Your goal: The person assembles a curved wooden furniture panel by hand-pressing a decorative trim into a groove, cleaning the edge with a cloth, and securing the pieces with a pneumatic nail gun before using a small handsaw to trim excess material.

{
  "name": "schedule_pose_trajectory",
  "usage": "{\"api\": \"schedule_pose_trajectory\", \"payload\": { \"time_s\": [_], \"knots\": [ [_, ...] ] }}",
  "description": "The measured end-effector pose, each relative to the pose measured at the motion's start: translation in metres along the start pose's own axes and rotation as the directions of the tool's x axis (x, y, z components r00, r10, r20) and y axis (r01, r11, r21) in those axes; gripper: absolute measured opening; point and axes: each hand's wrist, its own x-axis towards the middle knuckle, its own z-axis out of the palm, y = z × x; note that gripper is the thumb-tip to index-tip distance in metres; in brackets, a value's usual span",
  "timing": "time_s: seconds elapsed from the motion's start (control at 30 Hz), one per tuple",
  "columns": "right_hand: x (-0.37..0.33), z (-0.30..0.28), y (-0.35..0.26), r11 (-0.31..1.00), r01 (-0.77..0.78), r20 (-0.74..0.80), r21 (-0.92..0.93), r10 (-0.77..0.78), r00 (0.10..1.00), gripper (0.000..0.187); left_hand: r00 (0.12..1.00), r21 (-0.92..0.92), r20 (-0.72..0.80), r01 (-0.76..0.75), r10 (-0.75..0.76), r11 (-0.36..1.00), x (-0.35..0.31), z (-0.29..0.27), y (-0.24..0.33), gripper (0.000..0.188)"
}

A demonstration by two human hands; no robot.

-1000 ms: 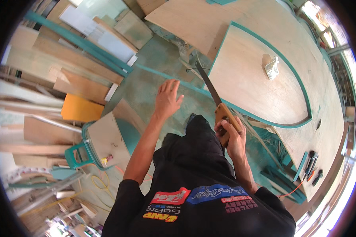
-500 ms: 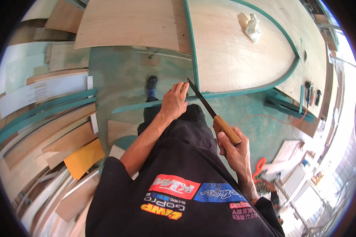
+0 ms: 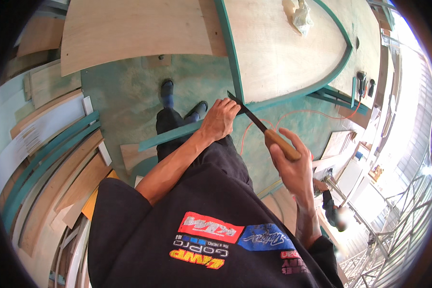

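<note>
My right hand (image 3: 294, 169) is closed around the wooden handle of a handsaw (image 3: 281, 144), one finger lifted off it. The dark, narrow blade slants up and to the left, its tip beside the left hand's fingers. It crosses the teal wooden strip (image 3: 170, 136) near the corner of a teal-edged plywood panel (image 3: 283, 62). My left hand (image 3: 219, 121) holds that strip close to the blade, and the strip's free end sticks out to the left. Whether the teeth are in the wood is hard to tell.
A crumpled white bag (image 3: 302, 19) lies on the panel. On the board at right are a power tool (image 3: 361, 79) and its orange cord (image 3: 317, 112). Boards and teal strips (image 3: 48, 149) are stacked at left. Another person (image 3: 332, 206) is at lower right.
The saw and my right hand have shifted slightly up and right, and a right-hand finger has lifted from the handle. The left hand stays at the strip. The view has turned somewhat.
</note>
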Motion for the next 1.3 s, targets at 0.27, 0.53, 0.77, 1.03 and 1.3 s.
{"api": "schedule_pose_trajectory", "payload": {
  "time_s": [0.27, 0.53, 0.77, 1.03, 1.3],
  "knots": [
    [0.010, -0.004, -0.001, 0.993, -0.091, 0.027, 0.074, 0.089, 0.996, 0.039, 0.999, 0.029, -0.043, -0.020, 0.021, 0.999, -0.001, 0.001, 0.001, 0.047],
    [-0.013, -0.016, -0.023, 0.998, -0.023, 0.025, -0.050, 0.024, 0.999, 0.039, 0.998, 0.001, -0.057, -0.029, 0.029, 1.000, -0.001, 0.004, -0.003, 0.044],
    [0.011, 0.002, -0.014, 0.996, -0.015, 0.029, -0.090, 0.017, 0.999, 0.042, 0.997, -0.071, -0.064, -0.039, 0.034, 0.997, 0.002, 0.005, -0.007, 0.040],
    [0.014, 0.011, -0.017, 0.995, -0.072, 0.090, -0.076, 0.079, 0.993, 0.041, 1.000, -0.036, 0.012, 0.001, 0.000, 0.999, 0.002, -0.001, -0.004, 0.043],
    [-0.006, -0.012, -0.028, 0.997, -0.034, 0.072, -0.076, 0.040, 0.997, 0.040, 0.998, 0.019, -0.049, -0.045, 0.046, 0.999, 0.003, -0.003, -0.003, 0.032]
  ]
}}
